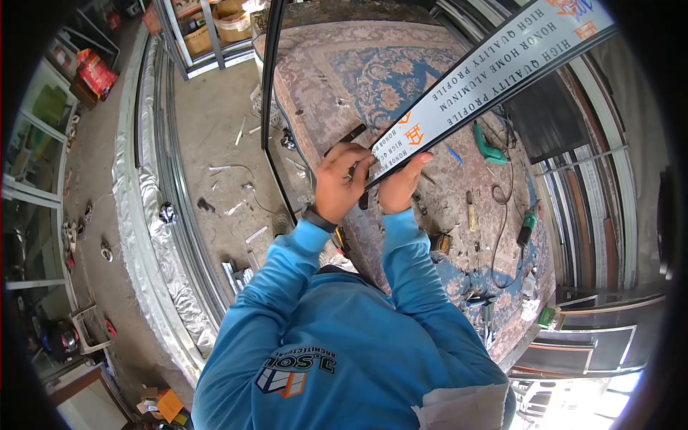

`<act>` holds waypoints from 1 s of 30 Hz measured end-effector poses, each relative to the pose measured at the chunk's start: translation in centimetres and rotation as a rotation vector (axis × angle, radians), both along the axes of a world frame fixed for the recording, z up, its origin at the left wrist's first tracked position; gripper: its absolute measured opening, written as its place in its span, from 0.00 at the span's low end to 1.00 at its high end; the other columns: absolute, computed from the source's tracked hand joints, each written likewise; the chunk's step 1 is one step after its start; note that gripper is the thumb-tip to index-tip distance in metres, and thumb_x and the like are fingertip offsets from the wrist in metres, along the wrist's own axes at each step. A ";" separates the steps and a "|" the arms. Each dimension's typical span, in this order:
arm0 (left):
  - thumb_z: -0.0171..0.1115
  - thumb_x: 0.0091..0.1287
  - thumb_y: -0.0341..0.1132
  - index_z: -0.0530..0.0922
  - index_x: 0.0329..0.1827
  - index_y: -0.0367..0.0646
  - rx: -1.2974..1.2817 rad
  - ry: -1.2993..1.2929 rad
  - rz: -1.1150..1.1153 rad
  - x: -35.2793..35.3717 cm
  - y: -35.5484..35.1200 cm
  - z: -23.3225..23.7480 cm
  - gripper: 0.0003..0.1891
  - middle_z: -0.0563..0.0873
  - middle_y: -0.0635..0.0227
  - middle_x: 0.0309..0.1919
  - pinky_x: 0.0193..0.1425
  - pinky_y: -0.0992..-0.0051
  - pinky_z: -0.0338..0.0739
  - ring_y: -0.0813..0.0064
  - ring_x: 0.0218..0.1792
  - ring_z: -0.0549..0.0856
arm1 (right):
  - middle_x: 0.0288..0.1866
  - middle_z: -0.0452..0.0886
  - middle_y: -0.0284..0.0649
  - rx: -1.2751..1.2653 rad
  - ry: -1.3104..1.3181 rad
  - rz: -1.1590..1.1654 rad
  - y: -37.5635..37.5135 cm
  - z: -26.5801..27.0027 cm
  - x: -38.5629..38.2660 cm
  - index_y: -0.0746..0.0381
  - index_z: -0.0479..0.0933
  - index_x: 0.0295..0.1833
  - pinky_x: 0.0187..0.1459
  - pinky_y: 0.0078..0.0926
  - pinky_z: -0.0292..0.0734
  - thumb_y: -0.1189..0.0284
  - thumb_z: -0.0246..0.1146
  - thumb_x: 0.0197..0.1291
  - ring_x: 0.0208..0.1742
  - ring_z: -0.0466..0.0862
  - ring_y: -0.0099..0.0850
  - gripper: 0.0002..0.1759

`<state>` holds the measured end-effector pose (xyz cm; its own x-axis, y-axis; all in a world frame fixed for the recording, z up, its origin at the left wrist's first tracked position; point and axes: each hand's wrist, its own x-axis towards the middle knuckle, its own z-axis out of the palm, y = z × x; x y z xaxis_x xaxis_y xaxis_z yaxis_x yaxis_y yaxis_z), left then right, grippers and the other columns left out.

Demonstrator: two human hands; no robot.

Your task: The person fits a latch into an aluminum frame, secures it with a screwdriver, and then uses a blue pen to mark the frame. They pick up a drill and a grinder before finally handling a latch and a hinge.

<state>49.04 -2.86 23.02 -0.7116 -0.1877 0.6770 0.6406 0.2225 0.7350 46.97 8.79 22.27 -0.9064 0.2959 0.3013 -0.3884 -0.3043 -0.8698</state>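
Note:
A long aluminum profile (459, 89), dark-edged and covered in white printed film, slants from the upper right down to my hands. My right hand (401, 183) grips its near end from below, with the thumb along the dark edge. At that same end, my left hand (341, 182), a dark band on its wrist, has its fingers curled in a pinch. What sits between those fingers is too small or hidden to make out. A short black strip (352, 135) with holes sticks out beyond my left hand. Close by on the left stands a thin black frame (268, 86).
A worn patterned carpet (380, 72) covers the work surface. Two green power tools (490, 145) with cords, a chisel-like hand tool (471, 211) and scraps lie on it. Long profiles (183, 215) line the left floor; more stock (595, 179) leans at right.

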 end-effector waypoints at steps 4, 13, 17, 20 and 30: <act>0.67 0.65 0.22 0.80 0.38 0.35 -0.028 -0.122 -0.084 0.2 -0.2 0.3 0.03 0.86 0.59 0.35 0.38 0.71 0.79 0.67 0.33 0.86 | 0.58 0.81 0.47 -0.015 0.017 0.031 -0.1 0.1 0.3 0.65 0.65 0.73 0.57 0.36 0.78 0.28 0.34 0.72 0.54 0.83 0.38 0.51; 0.58 0.71 0.23 0.77 0.44 0.37 0.306 -0.193 -0.567 0.2 -1.7 1.0 0.02 0.82 0.66 0.40 0.48 0.75 0.74 0.79 0.43 0.80 | 0.60 0.81 0.47 -0.005 0.019 0.005 0.4 -0.6 -0.2 0.68 0.65 0.72 0.59 0.36 0.77 0.31 0.36 0.74 0.56 0.83 0.38 0.50; 0.60 0.72 0.24 0.76 0.48 0.37 0.504 -0.295 -0.750 1.2 -2.3 1.5 0.05 0.82 0.66 0.48 0.56 0.76 0.74 0.80 0.49 0.80 | 0.60 0.81 0.47 0.045 0.046 0.016 0.3 0.3 0.2 0.69 0.67 0.71 0.59 0.36 0.77 0.31 0.36 0.74 0.56 0.83 0.38 0.50; 0.65 0.70 0.22 0.77 0.53 0.36 0.527 -0.404 -0.616 1.2 -2.0 -0.1 0.10 0.82 0.65 0.52 0.57 0.76 0.76 0.80 0.51 0.82 | 0.58 0.82 0.48 0.075 0.023 -0.017 0.5 -0.3 0.1 0.69 0.68 0.70 0.58 0.35 0.78 0.30 0.35 0.74 0.55 0.84 0.37 0.51; 0.72 0.65 0.22 0.85 0.47 0.32 0.085 -0.139 -0.130 0.8 0.2 0.7 0.10 0.86 0.63 0.36 0.36 0.80 0.80 0.80 0.37 0.86 | 0.54 0.83 0.47 0.088 0.054 0.008 0.2 0.4 0.1 0.67 0.69 0.68 0.56 0.37 0.81 0.29 0.29 0.72 0.52 0.85 0.38 0.52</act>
